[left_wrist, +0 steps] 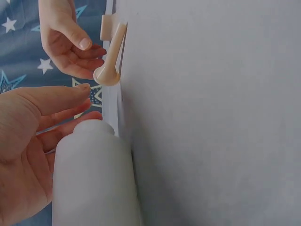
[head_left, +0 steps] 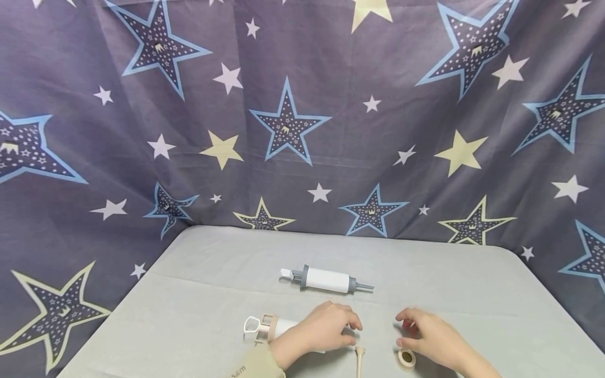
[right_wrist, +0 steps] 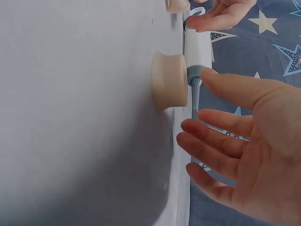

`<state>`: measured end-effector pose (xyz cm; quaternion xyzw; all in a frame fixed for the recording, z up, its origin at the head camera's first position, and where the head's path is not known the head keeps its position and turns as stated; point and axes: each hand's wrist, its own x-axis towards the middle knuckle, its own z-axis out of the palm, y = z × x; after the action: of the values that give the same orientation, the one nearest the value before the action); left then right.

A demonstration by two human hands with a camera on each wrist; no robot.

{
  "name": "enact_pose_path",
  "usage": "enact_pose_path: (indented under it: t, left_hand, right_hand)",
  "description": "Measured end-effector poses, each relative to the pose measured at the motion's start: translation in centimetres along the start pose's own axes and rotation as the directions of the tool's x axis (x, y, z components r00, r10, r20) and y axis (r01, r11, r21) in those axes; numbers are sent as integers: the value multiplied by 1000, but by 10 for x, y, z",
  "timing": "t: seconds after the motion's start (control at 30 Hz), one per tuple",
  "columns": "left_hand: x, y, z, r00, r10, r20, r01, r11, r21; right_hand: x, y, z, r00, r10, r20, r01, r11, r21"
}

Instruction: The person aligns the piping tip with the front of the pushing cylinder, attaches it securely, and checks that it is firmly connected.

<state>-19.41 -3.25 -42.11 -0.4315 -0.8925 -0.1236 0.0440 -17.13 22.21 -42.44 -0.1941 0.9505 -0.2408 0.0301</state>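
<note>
My left hand [head_left: 331,328] hovers with relaxed fingers over a white syringe-like barrel [head_left: 285,327], which has a beige flange and a loop-shaped plunger handle. Its narrow neck shows beside that hand in the left wrist view; the hand partly hides the barrel in the head view. Between the two hands lies a slim beige nozzle [head_left: 360,359] with a flared end. My right hand [head_left: 432,336] is held loosely, fingers apart, next to a beige ring-shaped cap [head_left: 405,366]. In the right wrist view the cap [right_wrist: 169,80] stands just off the fingertips. Neither hand holds anything.
Farther back on the grey cloth-covered table [head_left: 227,257] lies a second syringe [head_left: 327,280], white with grey ends, its thin tip pointing right. A dark star-patterned curtain [head_left: 331,131] hangs behind the table and along its sides.
</note>
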Motion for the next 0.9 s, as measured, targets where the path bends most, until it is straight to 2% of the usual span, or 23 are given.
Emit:
enact_pose_path:
  t: [0.13,0.23,0.6,0.9]
  left_hand:
    - [1,3,2,1000,8,18,-8,1000,-6]
    - [2,4,5,999,6,34,-5,1000,-28]
    - [3,10,8,997,5,78,2,997,-80]
    - [3,12,8,997,26,75,-21,998,-64]
  right_hand:
    - [-1,0,2,997,8,77,-11,999,34]
    - [-2,0,2,994,9,107,-15,998,57]
    - [-5,-2,3,991,-53,126,40,993,107]
    - [-9,-3,4,990,-80,116,69,993,99]
